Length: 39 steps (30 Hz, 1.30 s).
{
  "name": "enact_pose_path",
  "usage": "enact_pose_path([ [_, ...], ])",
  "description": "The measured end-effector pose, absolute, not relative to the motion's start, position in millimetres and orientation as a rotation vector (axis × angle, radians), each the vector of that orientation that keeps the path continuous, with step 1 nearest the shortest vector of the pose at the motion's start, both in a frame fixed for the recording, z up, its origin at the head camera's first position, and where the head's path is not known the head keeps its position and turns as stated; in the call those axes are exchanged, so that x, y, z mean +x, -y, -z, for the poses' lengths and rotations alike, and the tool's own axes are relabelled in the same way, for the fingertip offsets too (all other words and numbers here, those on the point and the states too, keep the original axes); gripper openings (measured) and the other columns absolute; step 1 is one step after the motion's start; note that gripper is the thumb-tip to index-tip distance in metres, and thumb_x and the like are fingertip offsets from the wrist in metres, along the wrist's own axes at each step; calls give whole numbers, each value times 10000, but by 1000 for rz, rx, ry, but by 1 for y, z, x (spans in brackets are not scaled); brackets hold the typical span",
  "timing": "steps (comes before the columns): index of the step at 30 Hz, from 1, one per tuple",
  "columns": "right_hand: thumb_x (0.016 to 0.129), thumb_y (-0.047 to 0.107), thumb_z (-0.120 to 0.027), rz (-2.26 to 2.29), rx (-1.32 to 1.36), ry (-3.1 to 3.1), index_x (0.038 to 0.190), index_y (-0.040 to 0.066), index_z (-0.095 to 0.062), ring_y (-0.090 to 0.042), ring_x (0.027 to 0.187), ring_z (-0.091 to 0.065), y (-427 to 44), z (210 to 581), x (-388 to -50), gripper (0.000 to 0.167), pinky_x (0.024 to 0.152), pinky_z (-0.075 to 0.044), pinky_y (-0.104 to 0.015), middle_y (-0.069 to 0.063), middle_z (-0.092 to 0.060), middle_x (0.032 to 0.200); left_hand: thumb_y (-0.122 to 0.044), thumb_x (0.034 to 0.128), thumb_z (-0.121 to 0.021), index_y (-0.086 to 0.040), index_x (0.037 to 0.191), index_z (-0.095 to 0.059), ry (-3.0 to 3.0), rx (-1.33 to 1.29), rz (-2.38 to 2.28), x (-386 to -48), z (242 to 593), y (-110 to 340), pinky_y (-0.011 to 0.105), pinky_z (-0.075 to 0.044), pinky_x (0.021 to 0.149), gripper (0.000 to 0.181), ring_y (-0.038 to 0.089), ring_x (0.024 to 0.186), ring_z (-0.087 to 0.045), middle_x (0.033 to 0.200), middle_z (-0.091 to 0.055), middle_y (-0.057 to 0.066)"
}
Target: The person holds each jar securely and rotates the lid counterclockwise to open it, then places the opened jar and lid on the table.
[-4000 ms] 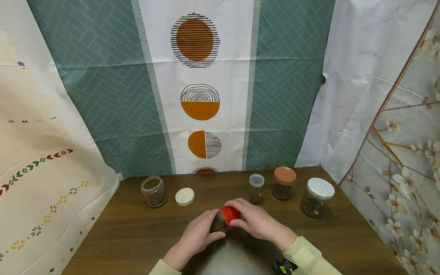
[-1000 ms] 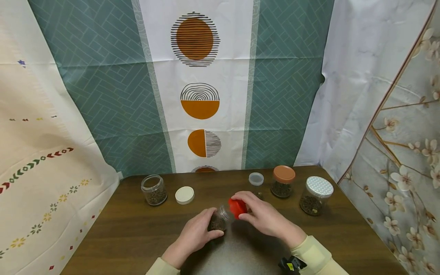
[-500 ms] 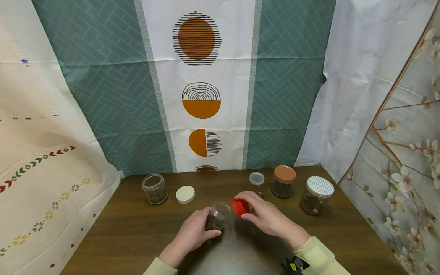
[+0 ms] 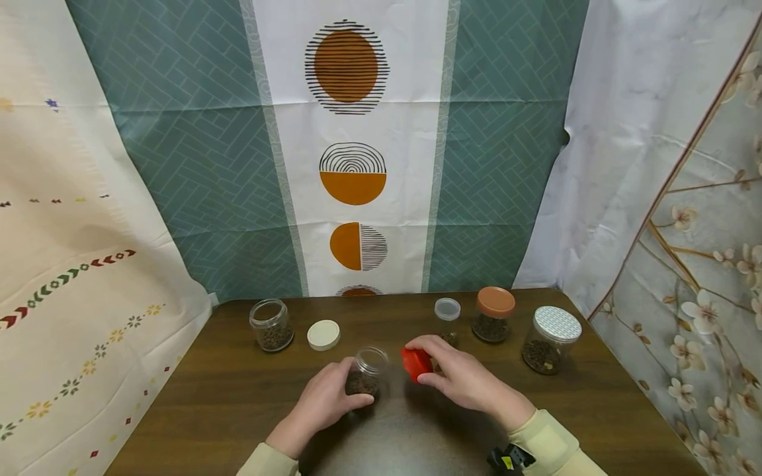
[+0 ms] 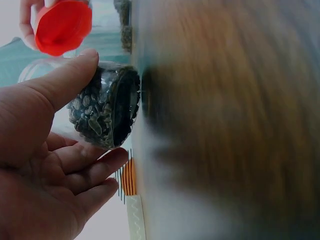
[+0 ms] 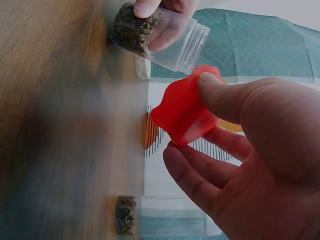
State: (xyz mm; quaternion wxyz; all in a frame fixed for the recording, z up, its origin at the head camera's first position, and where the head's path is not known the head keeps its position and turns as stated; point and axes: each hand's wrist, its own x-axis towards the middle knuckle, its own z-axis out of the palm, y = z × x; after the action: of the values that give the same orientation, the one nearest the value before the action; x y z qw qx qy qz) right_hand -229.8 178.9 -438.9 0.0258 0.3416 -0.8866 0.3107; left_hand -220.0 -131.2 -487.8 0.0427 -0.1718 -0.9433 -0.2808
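My left hand (image 4: 322, 402) grips a clear, lidless jar (image 4: 364, 378) partly filled with dark, seed-like pieces; the left wrist view shows the thumb on one side of the jar (image 5: 102, 107) and fingers on the other. To the right, my right hand (image 4: 464, 378) pinches a red lid (image 4: 417, 364) with a wavy edge between thumb and fingers, apart from the jar. In the right wrist view the red lid (image 6: 186, 110) is tilted, near the threaded mouth of the jar (image 6: 170, 40).
Behind on the wooden table (image 4: 202, 396) stand an uncapped jar (image 4: 272, 327) and a cream lid (image 4: 324, 335) at left. At right are a small jar with a translucent lid (image 4: 447, 309), an orange-lidded jar (image 4: 494, 315) and a jar with a patterned white lid (image 4: 550, 339). Fabric hangs around the table.
The red lid has come off the jar and moved right in my right hand. My left hand has shifted left with the jar, which now stands more upright.
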Motion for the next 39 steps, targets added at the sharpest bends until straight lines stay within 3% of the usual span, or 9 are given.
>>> enact_pose_path([
  [27,1046,327,-791,-935,1110,2826,1533,217,-586,-137,1140,-653,-161,440,-237,539,957,-583,-437,83,-605,1427,-452,801,-997,-156,1121,-639,2943,-348,818,-226,483,174,510,-545,850,563,246,960,-647,955,-640,-10],
  [39,1030,392,-810,-847,1150,2847,1507,247,-620,-118,1049,-669,-141,437,-239,534,890,-581,-391,78,-644,1319,-459,787,-1003,-153,1117,-648,2951,-284,821,-229,483,194,508,-544,859,573,237,948,-647,940,-652,-25],
])
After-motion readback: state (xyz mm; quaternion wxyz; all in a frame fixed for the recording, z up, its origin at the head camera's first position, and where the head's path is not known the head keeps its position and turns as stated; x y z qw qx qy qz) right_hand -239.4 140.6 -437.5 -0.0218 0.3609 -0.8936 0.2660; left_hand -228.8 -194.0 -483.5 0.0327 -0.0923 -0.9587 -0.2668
